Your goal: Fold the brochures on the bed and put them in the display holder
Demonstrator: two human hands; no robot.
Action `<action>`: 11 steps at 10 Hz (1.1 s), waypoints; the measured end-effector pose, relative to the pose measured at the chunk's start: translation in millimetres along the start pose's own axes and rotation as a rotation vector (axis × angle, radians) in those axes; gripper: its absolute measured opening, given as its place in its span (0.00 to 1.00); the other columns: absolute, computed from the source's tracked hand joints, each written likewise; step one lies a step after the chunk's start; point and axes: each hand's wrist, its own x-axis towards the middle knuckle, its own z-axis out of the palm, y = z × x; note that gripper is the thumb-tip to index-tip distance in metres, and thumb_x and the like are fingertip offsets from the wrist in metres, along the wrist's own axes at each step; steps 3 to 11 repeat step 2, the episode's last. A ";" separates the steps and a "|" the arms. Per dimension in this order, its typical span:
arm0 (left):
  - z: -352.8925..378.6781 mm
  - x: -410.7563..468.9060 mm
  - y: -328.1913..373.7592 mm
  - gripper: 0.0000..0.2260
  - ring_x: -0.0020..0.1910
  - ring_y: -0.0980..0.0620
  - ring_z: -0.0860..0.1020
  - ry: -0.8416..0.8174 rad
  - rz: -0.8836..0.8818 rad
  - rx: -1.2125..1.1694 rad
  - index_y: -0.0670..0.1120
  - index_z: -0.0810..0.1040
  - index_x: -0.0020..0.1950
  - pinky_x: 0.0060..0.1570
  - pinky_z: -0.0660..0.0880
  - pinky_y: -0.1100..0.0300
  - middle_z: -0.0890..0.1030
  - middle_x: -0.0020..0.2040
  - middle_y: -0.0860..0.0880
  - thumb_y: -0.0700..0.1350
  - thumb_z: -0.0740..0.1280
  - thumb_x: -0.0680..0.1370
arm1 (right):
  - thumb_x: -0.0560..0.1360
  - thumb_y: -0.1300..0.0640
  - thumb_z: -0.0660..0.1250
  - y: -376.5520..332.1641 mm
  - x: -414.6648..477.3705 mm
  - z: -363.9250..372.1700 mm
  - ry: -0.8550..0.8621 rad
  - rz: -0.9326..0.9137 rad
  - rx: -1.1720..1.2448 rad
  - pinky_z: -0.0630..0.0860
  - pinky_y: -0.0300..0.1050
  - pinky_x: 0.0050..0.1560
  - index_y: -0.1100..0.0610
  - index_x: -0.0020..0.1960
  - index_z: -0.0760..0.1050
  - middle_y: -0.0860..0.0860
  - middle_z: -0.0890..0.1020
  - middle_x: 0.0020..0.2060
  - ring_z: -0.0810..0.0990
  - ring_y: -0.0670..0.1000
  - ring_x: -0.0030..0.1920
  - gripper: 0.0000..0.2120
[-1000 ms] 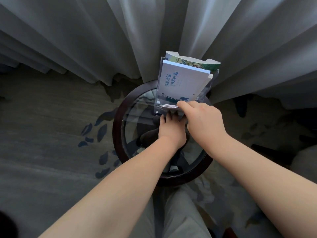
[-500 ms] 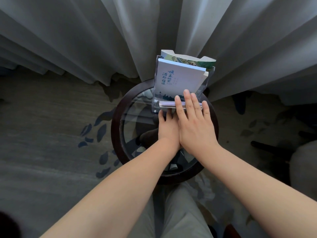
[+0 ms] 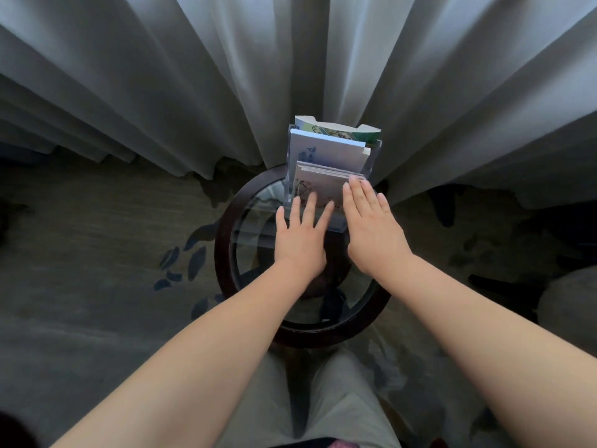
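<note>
Head view, looking down at a small round counter [image 3: 226, 253] with a dark wood rim and glass top, set against grey curtains [image 3: 161, 76]. A clear display holder [image 3: 371, 163] stands at the far edge of the counter, tiered, with brochures upright in it: a green-printed brochure [image 3: 336, 130] at the very back, a white and blue brochure [image 3: 326, 153] in the middle tier, and a stack of pale brochures [image 3: 318, 182] in the front tier, top edges fanned slightly. Left hand [image 3: 300, 237] is flat, palm down, fingers spread apart — fingertips lie against the lower front of the pale stack, not gripping anything. Right hand [image 3: 374, 231] is also flat and open, fingers held close together, fingertips reaching the top right corner of the same stack; whether it presses the paper or only the holder's front wall I cannot tell. Nothing is pinched in either hand. Both bare forearms come in from the bottom corners, well apart. The person's light trousers [image 3: 323, 399] show below the counter — legs right up against its near rim. Dark carpet [image 3: 97, 253] with a blue leaf pattern lies to the left. A dim rounded shape at the right edge is too dark to tell.
</note>
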 end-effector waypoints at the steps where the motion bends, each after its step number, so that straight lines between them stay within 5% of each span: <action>1: -24.9 -10.3 -11.4 0.40 0.83 0.38 0.41 0.004 -0.018 0.032 0.54 0.34 0.83 0.80 0.44 0.35 0.35 0.84 0.43 0.54 0.61 0.83 | 0.80 0.64 0.56 2.2 -12.6 -15.1 -0.039 0.016 -0.024 0.40 0.53 0.82 0.60 0.83 0.36 0.56 0.36 0.82 0.36 0.55 0.82 0.39; 11: -51.7 -23.1 -17.3 0.40 0.83 0.38 0.41 0.046 -0.040 0.058 0.54 0.34 0.83 0.79 0.44 0.36 0.36 0.84 0.43 0.54 0.61 0.83 | 0.79 0.63 0.58 3.9 -28.2 -32.0 -0.052 0.013 -0.048 0.41 0.53 0.82 0.59 0.83 0.36 0.56 0.37 0.82 0.37 0.54 0.82 0.41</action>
